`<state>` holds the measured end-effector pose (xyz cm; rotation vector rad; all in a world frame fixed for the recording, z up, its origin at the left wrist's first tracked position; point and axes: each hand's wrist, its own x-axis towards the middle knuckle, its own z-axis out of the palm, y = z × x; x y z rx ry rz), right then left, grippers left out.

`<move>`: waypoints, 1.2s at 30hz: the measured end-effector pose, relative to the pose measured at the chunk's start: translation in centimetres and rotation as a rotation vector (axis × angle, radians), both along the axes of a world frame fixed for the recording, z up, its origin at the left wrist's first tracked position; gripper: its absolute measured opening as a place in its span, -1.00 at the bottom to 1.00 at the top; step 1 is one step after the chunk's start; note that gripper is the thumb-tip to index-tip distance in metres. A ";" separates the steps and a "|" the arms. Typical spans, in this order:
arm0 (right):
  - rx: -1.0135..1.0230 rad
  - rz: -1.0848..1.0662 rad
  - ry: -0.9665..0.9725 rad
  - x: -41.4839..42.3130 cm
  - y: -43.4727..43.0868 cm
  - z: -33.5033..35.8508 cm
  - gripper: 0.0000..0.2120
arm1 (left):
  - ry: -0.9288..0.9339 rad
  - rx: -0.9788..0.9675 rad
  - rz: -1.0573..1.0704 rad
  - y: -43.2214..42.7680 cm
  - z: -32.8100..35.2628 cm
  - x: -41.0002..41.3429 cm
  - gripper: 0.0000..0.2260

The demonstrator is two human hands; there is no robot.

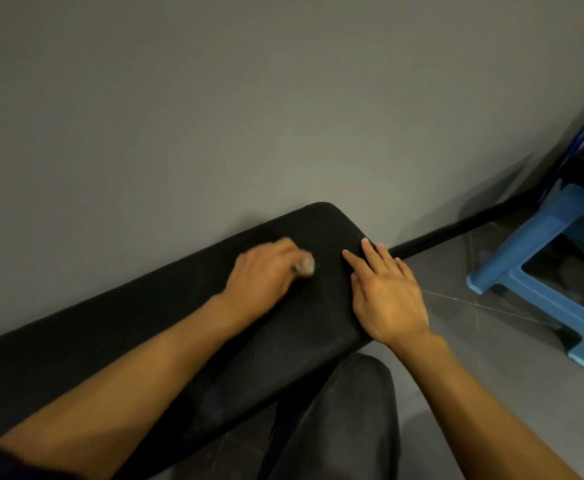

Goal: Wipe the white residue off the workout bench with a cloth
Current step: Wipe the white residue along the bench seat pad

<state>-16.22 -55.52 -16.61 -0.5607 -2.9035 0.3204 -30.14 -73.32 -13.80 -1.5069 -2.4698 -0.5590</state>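
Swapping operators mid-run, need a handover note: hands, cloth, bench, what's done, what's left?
Left hand: grips a small whitish cloth, pressed on the bench pad near its far end; hand is motion-blurred.
Right hand: flat, fingers straight, resting on the pad's right edge, apart from the cloth.
Done: cannot tell; no white residue shows on the visible pad, but the picture is dim.
Left: check under cloth and hands, wipe whatever remains.
Blue stool stands on the floor to the right.
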 end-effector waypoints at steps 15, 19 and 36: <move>-0.062 -0.014 0.048 -0.1 0.3 0.1 -0.53 | -0.090 0.075 0.424 2.0 -0.5 -5.6 -0.81; -0.073 -0.017 0.062 0.0 0.3 0.0 -0.53 | -0.181 0.018 -0.080 1.4 -0.5 0.6 -0.76; -0.107 -0.058 0.169 0.0 0.1 -0.2 -0.49 | -0.046 -0.024 0.177 9.4 0.0 -6.7 -0.78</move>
